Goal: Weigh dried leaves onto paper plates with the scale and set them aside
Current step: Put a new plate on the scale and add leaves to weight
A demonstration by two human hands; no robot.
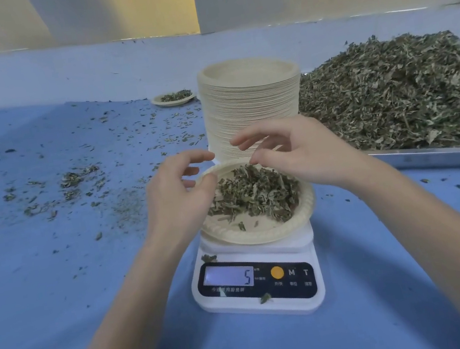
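A light, floppy paper plate (261, 229) heaped with loose dried leaves (255, 193) is seen on the scale (258, 283) at near centre of the desk (61, 289), best lifted level by opposite rims, while left hand (176, 195) and right hand (298, 153) are held over it, grips loose, nothing grasped.

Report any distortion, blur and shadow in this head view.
Head view: wide-angle bending curves the table's far edge and stretches both forearms; soft blur on the left hand and right hand; the scale display reads a sharp 5; a diagonal shadow darkens the near cloth.
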